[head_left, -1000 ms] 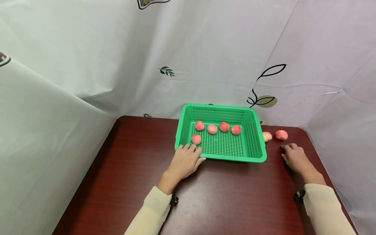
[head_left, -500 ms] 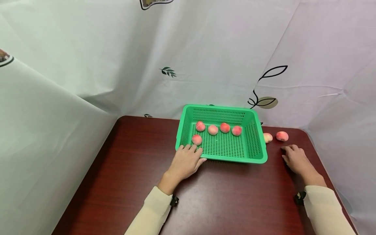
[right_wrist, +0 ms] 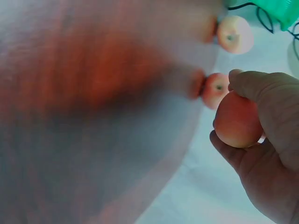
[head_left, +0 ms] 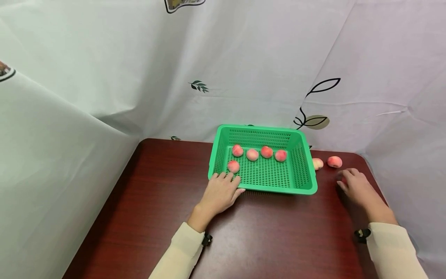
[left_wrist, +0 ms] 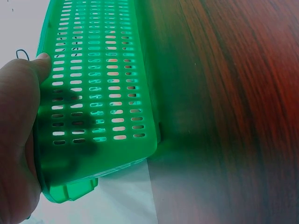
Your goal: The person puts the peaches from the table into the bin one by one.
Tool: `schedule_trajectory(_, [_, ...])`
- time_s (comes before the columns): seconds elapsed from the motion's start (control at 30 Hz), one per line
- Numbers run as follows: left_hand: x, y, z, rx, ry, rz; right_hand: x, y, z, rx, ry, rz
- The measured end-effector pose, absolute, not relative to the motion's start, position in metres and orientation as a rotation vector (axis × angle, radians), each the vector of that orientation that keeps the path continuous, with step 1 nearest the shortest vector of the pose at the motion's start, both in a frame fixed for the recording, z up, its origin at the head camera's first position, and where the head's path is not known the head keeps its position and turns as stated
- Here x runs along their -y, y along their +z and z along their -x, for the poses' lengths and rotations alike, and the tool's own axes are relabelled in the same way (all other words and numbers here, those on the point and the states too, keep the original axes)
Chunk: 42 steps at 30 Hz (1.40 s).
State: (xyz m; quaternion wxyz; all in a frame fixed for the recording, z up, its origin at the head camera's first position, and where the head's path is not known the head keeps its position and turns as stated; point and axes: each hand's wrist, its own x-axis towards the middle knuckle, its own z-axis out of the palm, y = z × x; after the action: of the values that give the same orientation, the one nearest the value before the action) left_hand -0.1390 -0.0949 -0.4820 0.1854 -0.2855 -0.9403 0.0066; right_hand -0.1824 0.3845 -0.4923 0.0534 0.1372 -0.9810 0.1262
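A green plastic basket (head_left: 275, 190) with slotted walls stands at the back of the table, several pinkish-red peaches (head_left: 252, 154) lying on its floor. My left hand (head_left: 220, 193) grips its front rim near the left corner. In the left wrist view the thumb (left_wrist: 43, 63) lies along the outside of the rim. Right of the basket, my right hand (head_left: 359, 190) holds a peach (right_wrist: 238, 120) between thumb and fingers; the head view mostly hides this fruit. Just beyond that hand rests a red peach (head_left: 334, 162), and a paler one (head_left: 317, 163) sits partly behind the basket's right wall.
A dark red-brown wooden table (head_left: 278, 236) carries everything. White cloth (head_left: 244, 58) with leaf prints hangs behind it, and more cloth stands along both sides. The right hand is near the table's right edge.
My right hand has lifted slightly and drawn a little to the right, with a peach now showing in its fingers. My left hand and the basket stay put.
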Motion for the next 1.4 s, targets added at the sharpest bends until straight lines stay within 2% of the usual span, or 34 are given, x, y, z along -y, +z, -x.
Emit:
schedule_trajectory(0.47, [0.094, -0.483, 0.141, 2.624, 0.028, 0.813, -0.363, -0.452, 0.19, 2.723, 0.408, -0.57])
schedule_trajectory(0.93, [0.096, -0.484, 0.142, 2.614, 0.014, 0.805, -0.317, -0.403, 0.206, 2.678, 0.488, -0.708])
schedule_trajectory(1.4, [0.096, -0.483, 0.139, 2.616, 0.013, 0.811, -0.275, -0.387, 0.217, 2.651, 0.465, -0.923])
